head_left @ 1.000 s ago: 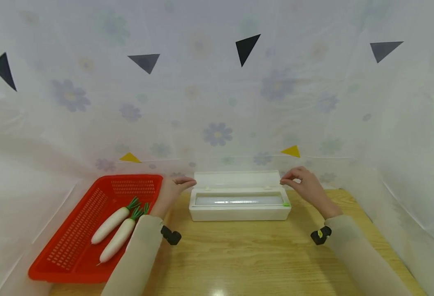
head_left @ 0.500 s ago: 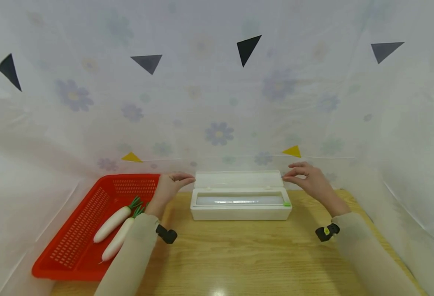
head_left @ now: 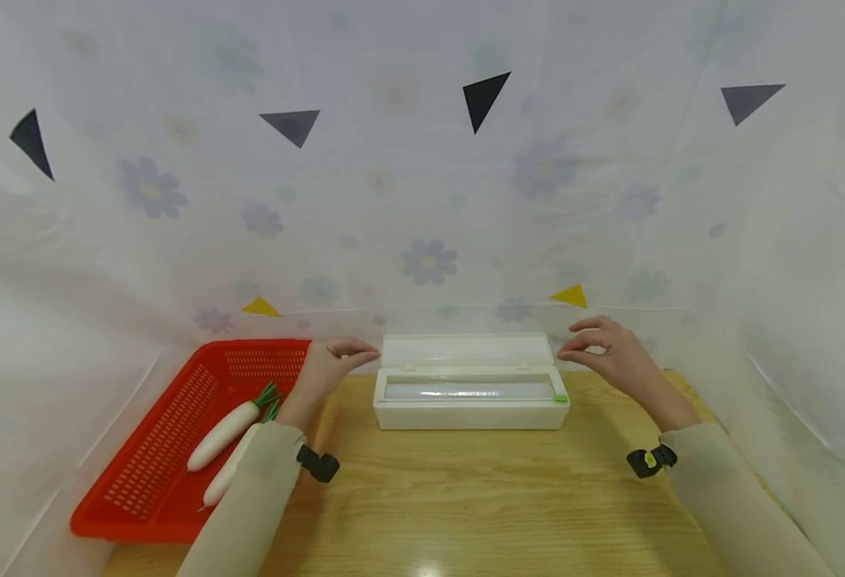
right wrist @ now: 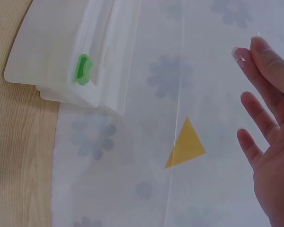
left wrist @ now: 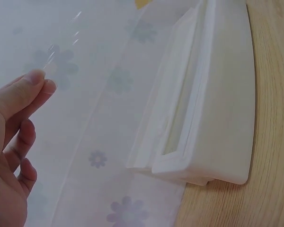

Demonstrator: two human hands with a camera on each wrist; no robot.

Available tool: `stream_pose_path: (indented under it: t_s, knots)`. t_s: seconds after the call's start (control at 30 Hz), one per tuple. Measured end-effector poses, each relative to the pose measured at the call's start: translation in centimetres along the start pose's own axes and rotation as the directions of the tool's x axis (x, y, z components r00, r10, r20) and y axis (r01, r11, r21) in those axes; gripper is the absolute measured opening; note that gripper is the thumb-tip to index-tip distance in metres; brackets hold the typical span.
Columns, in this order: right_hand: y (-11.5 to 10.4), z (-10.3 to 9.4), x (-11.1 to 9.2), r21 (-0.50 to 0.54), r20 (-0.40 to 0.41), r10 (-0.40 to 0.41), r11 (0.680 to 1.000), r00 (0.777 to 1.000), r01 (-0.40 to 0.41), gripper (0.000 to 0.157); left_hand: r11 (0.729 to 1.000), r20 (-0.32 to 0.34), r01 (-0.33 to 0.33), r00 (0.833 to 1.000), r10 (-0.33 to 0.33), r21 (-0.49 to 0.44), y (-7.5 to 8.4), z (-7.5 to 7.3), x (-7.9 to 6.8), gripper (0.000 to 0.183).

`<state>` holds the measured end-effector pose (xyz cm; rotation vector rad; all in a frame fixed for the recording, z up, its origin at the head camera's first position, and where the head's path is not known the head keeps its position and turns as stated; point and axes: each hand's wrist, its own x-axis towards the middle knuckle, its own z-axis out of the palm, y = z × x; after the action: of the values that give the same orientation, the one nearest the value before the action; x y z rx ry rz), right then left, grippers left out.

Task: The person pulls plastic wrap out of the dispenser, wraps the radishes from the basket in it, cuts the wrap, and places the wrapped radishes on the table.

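Observation:
Between thumb and forefinger, my left hand (head_left: 319,375) pinches a clear piece of cling film (left wrist: 50,57), which shows only as faint glints in the left wrist view. On the other side my right hand (head_left: 620,365) pinches the film too; a shiny bit of it clings to the index fingertip in the right wrist view. Both hands are raised at either end of a white cling film dispenser (head_left: 471,415). Its lid (head_left: 465,350) stands open at the back, and a roll of film (head_left: 468,390) lies inside. A green slide cutter (right wrist: 83,69) sits at the dispenser's right end.
To the left, a red plastic basket (head_left: 155,481) holds two white radishes (head_left: 226,435) with green tops, partly behind my left arm. The wooden table (head_left: 465,497) extends in front of the dispenser. A flower-printed curtain (head_left: 422,200) hangs close behind it.
My right hand has moved to the right, away from the dispenser's lid. My left hand has shifted slightly left. The dispenser and basket appear only slightly displaced as the head view shifts.

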<state>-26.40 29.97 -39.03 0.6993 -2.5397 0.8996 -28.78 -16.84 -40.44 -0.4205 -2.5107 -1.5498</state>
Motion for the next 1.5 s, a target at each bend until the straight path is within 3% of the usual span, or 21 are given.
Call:
stream_pose_path:
  t_s: [0.2,0.57,0.87,1.5]
  knots:
    - [0.1,0.1,0.1,-0.046,-0.084,-0.051,0.998,0.995,0.048,0.003,1.0,0.005,0.028,1.0,-0.028,-0.014,0.5,-0.2,-0.2,0.017]
    - [-0.8,-0.6,0.8,-0.034,-0.175,-0.124,0.992,0.977,0.12,0.018,0.997,0.025,0.072,0.997,-0.071,-0.038,1.4,-1.0,0.2,0.025]
    - [-1.0,-1.2,1.3,-0.058,-0.225,-0.188,0.982,0.956,0.179,0.023,0.999,-0.004,0.014,1.0,-0.014,-0.029,2.1,-1.4,0.5,0.025]
    - [-2.3,-2.7,1.6,-0.031,-0.255,-0.218,0.976,0.942,0.217,0.021,0.994,-0.059,-0.085,0.995,0.081,-0.067,3.6,-2.1,0.4,0.023]
